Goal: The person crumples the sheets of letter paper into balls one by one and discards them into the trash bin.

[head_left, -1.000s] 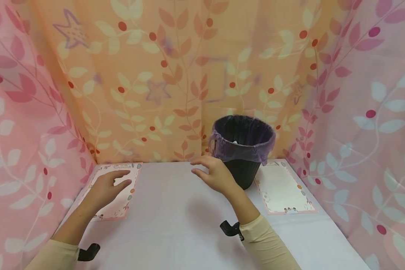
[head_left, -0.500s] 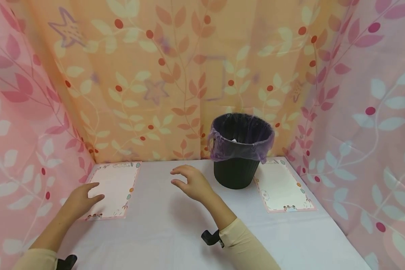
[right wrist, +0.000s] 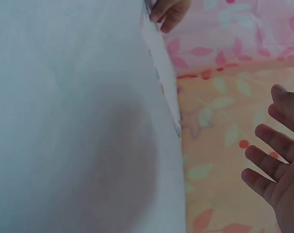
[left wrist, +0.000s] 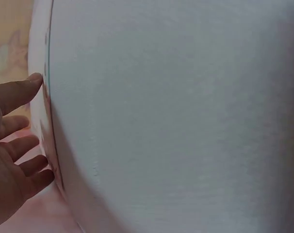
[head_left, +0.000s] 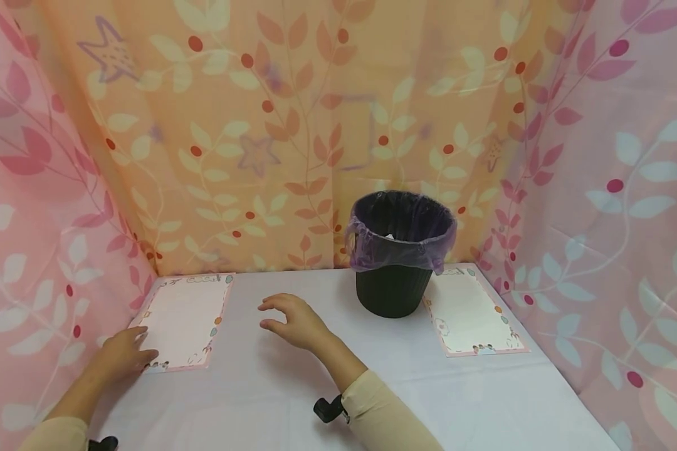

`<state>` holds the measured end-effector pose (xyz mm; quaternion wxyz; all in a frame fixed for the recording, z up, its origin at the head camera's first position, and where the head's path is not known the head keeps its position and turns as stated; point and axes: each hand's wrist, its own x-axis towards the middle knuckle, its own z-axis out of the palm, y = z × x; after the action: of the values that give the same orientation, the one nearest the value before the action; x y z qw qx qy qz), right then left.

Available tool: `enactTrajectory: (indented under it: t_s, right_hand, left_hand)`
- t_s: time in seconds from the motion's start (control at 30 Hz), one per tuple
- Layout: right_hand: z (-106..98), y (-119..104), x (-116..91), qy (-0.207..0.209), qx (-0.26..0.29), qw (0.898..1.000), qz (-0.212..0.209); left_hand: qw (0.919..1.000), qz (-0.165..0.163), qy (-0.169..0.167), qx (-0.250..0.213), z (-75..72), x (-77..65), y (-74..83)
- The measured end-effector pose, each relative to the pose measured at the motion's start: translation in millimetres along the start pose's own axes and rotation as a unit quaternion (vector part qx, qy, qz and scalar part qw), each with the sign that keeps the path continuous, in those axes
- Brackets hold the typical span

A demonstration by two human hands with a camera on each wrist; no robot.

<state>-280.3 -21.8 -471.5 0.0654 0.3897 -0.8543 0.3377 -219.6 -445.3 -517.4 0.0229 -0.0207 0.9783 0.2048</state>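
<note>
A sheet of paper with a pink patterned border (head_left: 186, 319) lies flat on the left of the table. At its near left corner is my left hand (head_left: 121, 356), thumb and fingers apart. In the left wrist view the left fingers (left wrist: 22, 144) are spread by the sheet's edge; whether they touch it I cannot tell. My right hand (head_left: 296, 322) hovers above the table between that sheet and the bin, holding nothing, its fingers loosely bent. A black bin (head_left: 395, 291) stands to the right of it, lined with a purple plastic bag (head_left: 397, 254).
Another bordered sheet (head_left: 476, 313) lies on the right, partly behind the bin. Something small and white (head_left: 390, 237) shows inside the bin. Floral curtains (head_left: 231, 156) enclose the white-covered table (head_left: 248, 401) at the back and both sides.
My left hand has moved down and left, from over the paper to its near left corner. My right hand has moved left and nearer, away from the bin.
</note>
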Motion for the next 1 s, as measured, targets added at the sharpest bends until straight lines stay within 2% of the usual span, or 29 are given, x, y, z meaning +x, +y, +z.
enactTrajectory:
  t_s: [0.1,0.23,0.47,0.6,0.83,1.0]
  right_hand:
    - [9,0,3,-0.016,-0.003,1.0,0.004]
    - [14,0,6,-0.028,-0.002,1.0,0.014]
    - [22,8,11,-0.033,-0.003,0.999,0.03]
    - [24,16,13,-0.025,-0.007,0.999,0.04]
    - [25,28,15,-0.029,0.005,0.997,0.073]
    - [29,41,17,-0.025,0.004,0.995,0.097]
  left_hand:
    - [1.0,0.003,0.001,0.007,3.2,-1.1,-1.3]
    - [0.9998,-0.008,-0.017,0.007,3.6,0.9,1.5]
    - [0.9987,0.049,0.007,0.01,6.0,-3.2,14.8]
    - [0.9987,0.051,0.007,0.006,11.4,-5.7,22.3]
    - [0.9945,0.1,0.032,-0.003,24.7,-7.0,34.1]
    - [0.9938,0.108,0.023,-0.013,33.3,-7.1,44.5]
